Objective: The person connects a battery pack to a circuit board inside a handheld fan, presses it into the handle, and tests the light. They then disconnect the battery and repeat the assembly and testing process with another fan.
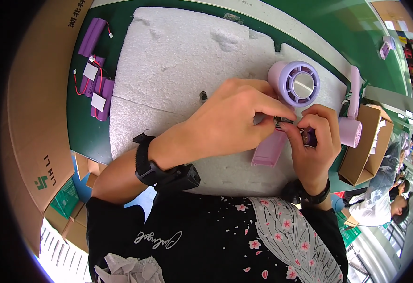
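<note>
A handheld fan with a lilac round head (286,82) lies on the white foam block, and its pink handle shell (268,150) extends below my hands. My left hand (237,115) reaches across from the left, thumb and forefinger closed on a small dark part (283,121) beneath the fan head. It looks like a little circuit board, mostly hidden by my fingertips. Close against it, my right hand (316,141) is closed, its thumb and forefinger tips meeting the same spot. Under its curled fingers shows a dark purple cylinder (310,137), probably a battery, partly covered.
Several purple battery packs (91,37) with red wires lie left of the foam block (169,61). At right are another pink fan (350,129) and an open cardboard box (364,146). A large cardboard carton (32,118) stands at left. A person in white (374,207) sits far right.
</note>
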